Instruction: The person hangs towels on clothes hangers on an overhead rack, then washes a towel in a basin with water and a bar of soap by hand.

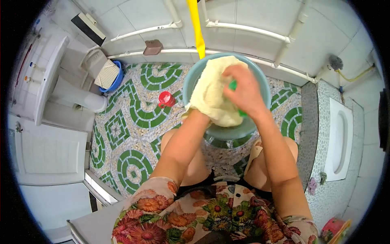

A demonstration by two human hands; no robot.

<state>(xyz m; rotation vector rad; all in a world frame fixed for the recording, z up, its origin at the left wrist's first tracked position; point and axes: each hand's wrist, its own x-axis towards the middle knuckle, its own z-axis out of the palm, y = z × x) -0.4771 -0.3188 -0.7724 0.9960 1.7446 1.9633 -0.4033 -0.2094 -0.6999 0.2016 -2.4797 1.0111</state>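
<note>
A pale yellow cloth [207, 91], towel-like and bunched, lies over the round blue-green basin [187, 77]. My left hand [200, 116] is under the cloth, which drapes over it past the wrist; its fingers are hidden. Above the cloth's right side, my right hand [245, 87] is closed around a green object [232, 85]. Motion blurs these fingers. More green shows below the palm, against the cloth; the object's kind is not clear. The basin stands between my knees, and part of its inside shows below the cloth.
A red cup [166, 99] stands on the patterned floor to the left. Farther back are a blue tub [118, 80] with a ribbed washboard [109, 74] and a pedestal sink [53, 81]. A yellow strip [196, 28] hangs behind the basin. A squat toilet [338, 140] is at right.
</note>
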